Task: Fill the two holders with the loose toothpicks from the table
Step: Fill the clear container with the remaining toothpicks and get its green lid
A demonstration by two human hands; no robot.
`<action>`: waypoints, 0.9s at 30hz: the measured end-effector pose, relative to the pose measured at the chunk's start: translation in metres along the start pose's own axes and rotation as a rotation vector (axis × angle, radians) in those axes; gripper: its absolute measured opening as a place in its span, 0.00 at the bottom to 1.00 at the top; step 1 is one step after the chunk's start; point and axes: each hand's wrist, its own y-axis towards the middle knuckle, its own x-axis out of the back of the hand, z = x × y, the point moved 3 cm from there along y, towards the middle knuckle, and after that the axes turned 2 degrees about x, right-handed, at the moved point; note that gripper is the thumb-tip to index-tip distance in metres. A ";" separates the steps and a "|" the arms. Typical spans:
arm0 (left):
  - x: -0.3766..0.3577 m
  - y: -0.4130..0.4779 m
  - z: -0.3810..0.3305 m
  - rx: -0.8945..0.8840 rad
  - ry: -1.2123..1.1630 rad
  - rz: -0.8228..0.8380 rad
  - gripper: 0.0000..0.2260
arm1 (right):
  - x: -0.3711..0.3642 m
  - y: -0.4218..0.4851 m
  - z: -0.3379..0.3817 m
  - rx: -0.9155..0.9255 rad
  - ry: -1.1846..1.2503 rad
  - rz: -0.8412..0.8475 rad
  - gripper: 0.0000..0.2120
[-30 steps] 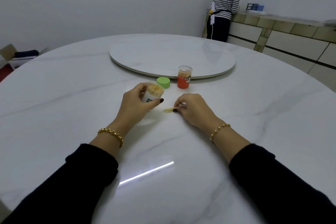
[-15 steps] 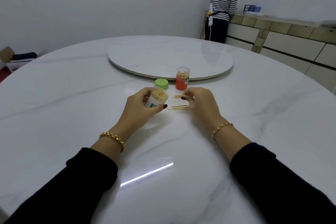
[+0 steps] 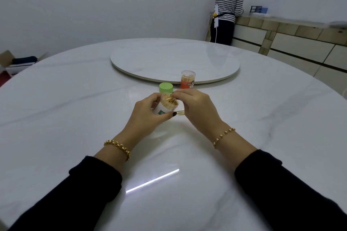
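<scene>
Both sleeves reach in from the near edge of the table [image 3: 75, 99]. Left hand [image 3: 148, 116] is wrapped around the white holder [image 3: 161, 108], lifted and tilted toward the right, mouth open and already packed nearly full with toothpicks. Right hand [image 3: 197, 108] is pinched narrow at the holder's rim; looks like it's feeding a toothpick in, though the pick itself is too small to confirm.

A few loose toothpicks [image 3: 180, 112] lie on the table just beside the holder, partly under the right hand.

Step in hand, I'd say: loading the white holder, near its end.

Next move likely needs: release at the rim, drop back to the remaining picks, pinch them as a bundle aligned with the opening.

Farther out: green cap [image 3: 166, 87] off, standing just behind the hands. Orange holder [image 3: 188, 79] beyond it, upright, clear lid on, toothpicks visible inside. It sits against the turntable [image 3: 150, 62] edge.
</scene>
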 end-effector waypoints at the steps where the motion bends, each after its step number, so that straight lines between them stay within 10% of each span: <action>1: 0.000 0.000 0.000 -0.003 -0.004 0.001 0.19 | -0.002 0.000 0.003 -0.006 0.009 0.005 0.17; 9: 0.002 0.000 0.000 0.023 -0.009 -0.024 0.17 | -0.015 -0.007 0.030 -0.326 0.465 0.130 0.28; 27: -0.006 -0.005 -0.009 -0.039 -0.005 0.051 0.15 | -0.015 -0.007 0.020 -0.285 0.446 0.145 0.26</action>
